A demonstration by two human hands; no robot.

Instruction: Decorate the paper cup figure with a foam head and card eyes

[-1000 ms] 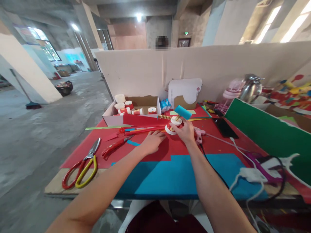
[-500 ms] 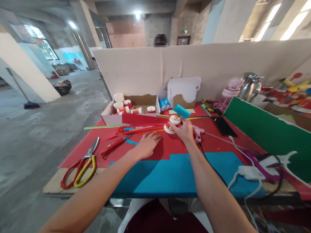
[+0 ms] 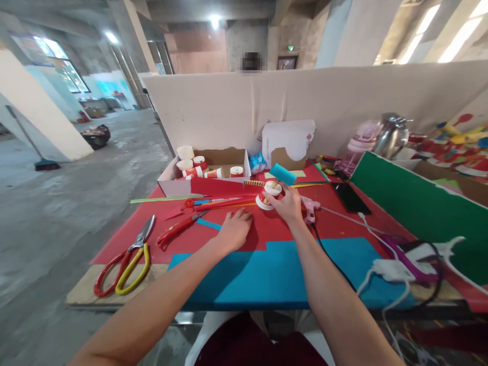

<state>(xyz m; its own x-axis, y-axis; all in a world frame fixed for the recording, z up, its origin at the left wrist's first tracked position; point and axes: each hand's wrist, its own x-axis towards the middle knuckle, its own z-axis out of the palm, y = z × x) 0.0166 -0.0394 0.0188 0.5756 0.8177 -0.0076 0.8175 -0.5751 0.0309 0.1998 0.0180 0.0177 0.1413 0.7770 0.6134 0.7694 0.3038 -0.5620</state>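
My right hand [image 3: 288,206] is closed round the side of a figure made of red-and-white paper cups [image 3: 264,202], which stands upright on the red paper. A striped coiled arm [image 3: 254,183] sticks out to its left, and a rolled blue paper piece [image 3: 282,174] is at its upper right. My left hand [image 3: 237,227] rests palm down on the red sheet with its fingers loosely stretched out, holding nothing. Beside it lie a narrow blue paper strip [image 3: 208,224] and red-handled pliers [image 3: 177,230]. The right fingertips are partly hidden.
Large scissors [image 3: 139,259] lie at the left. A box [image 3: 177,188] with several paper cups stands behind. To the right are a pink glue gun [image 3: 310,208], a phone [image 3: 351,198], a purple power strip [image 3: 409,267] with cables, and a green panel [image 3: 415,213].
My left hand has slid slightly right and drawn its fingers in a little, showing more of the blue strip. The right hand stays on the cup figure. The view has shifted slightly.
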